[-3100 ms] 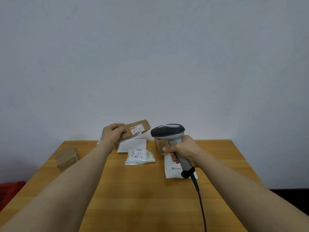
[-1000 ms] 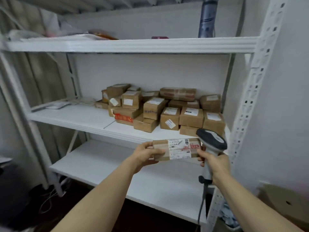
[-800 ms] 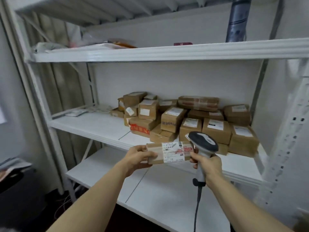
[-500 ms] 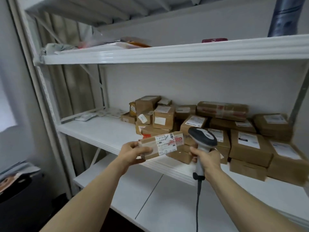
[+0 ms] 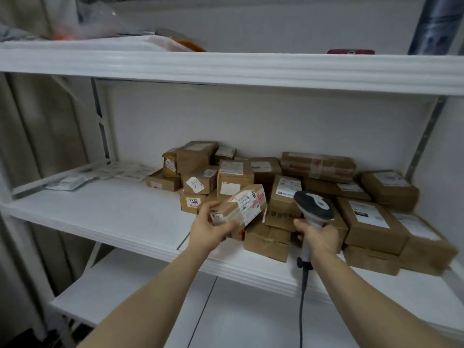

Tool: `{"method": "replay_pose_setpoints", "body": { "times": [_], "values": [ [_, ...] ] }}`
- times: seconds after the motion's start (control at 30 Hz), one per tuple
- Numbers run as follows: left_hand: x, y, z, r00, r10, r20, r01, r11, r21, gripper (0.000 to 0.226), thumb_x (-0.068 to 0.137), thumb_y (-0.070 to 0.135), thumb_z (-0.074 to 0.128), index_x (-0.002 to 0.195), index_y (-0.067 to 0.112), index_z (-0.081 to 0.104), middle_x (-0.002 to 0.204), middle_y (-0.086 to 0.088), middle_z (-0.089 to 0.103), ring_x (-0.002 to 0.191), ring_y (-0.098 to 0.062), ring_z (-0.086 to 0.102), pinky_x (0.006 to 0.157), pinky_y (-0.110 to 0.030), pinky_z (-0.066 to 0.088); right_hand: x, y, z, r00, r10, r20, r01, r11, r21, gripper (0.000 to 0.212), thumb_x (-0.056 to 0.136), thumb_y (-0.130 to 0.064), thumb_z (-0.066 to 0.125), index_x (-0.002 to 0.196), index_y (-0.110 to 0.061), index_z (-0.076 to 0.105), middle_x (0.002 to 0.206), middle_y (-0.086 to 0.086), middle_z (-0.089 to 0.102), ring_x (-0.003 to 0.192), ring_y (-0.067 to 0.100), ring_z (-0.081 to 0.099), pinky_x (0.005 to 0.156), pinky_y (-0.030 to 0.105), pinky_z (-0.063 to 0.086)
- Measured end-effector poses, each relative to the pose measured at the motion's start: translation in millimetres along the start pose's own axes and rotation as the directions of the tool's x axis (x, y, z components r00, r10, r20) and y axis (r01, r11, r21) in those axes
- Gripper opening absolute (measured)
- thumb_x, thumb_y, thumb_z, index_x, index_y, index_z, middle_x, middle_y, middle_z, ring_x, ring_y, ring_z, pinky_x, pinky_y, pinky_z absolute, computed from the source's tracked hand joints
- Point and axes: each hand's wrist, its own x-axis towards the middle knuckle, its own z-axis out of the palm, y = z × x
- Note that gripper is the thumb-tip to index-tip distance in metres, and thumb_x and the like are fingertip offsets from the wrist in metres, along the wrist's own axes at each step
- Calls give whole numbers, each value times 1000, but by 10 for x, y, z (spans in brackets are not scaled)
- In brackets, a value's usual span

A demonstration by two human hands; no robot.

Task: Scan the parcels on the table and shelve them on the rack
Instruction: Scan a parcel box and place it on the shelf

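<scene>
Shelving step. Gripping parcel (image 5: 241, 207) in left hand (image 5: 208, 229), scanner (image 5: 313, 207) in right hand (image 5: 317, 234). Likely next: release onto bare shelf (image 5: 113, 209), 9 o'clock of parcel.

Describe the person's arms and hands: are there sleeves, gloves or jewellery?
The left hand and right hand are bare: no gloves, rings or watch show. The left forearm and right forearm are also uncovered; no sleeve appears within the picture.

I stand in a parcel storeroom: a white metal rack (image 5: 226, 69) fills my view, its middle shelf (image 5: 113, 212) heaped with brown cardboard boxes (image 5: 371, 222) bearing printed shipping labels, and my right hand (image 5: 319, 237) grips a corded barcode scanner (image 5: 313, 204).
</scene>
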Motion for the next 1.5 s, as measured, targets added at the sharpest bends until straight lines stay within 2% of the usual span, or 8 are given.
{"method": "replay_pose_setpoints", "body": {
  "times": [0.17,0.33,0.63,0.93,1.07,1.23,1.37,1.5],
  "values": [
    [92,-89,145,992,127,27,-130,978,163,75,59,41,89,119,37,44,109,17,55,98,-4,58,74,-21,55,-1,33,57,999,-32,-22,31,999,-41,17,74,-13,82,77,-15,65,90,8,70,75,21,65,59,26,48],
    [125,-93,374,990,135,36,-140,959,245,82,58,44,89,122,35,37,130,3,51,116,-14,51,96,-37,50,93,15,74,999,-46,15,48,993,-105,47,72,-17,83,113,-2,65,114,14,67,104,33,63,96,43,48],
    [243,-13,745,979,153,136,-200,858,473,70,67,47,82,123,38,42,118,7,40,103,-14,51,84,-27,46,366,-60,85,986,-112,119,125,987,-101,74,71,-17,84,135,-12,49,137,9,55,127,30,49,107,43,36],
    [473,-7,1049,982,-11,188,-95,833,545,72,80,16,71,138,39,34,125,-1,36,115,-23,51,98,-30,46,575,-75,138,985,-70,157,86,992,-95,63,68,-15,85,123,-14,56,126,8,61,119,30,54,105,46,41],
    [539,-21,1142,985,104,138,-172,635,753,65,90,15,60,145,35,32,131,-4,43,124,-23,43,95,-34,48,629,-61,154,979,-59,194,75,994,-74,53,67,-14,85,112,-18,56,119,7,63,112,28,57,99,40,44],
    [597,4,1251,991,126,50,-116,600,791,50,90,1,56,136,17,45,133,-10,35,110,-27,55,94,-35,51,647,-47,168,977,-56,206,69,996,-58,55,68,-12,83,117,-14,58,119,6,64,112,28,57,101,41,43],
    [625,42,1237,966,255,42,-160,461,873,48,89,30,54,136,22,47,138,-9,31,127,-26,32,95,-35,44,645,-42,174,978,-56,203,70,996,-62,51,68,-12,83,112,-16,58,116,5,63,110,27,57,99,39,44],
    [869,176,1136,958,285,33,-140,362,922,68,93,34,46,150,40,11,158,-8,3,145,-38,-3,114,-59,11,627,-37,177,977,-77,197,87,995,-44,49,69,-10,83,109,-19,57,113,3,62,100,20,54,92,35,42]
  ]
}}
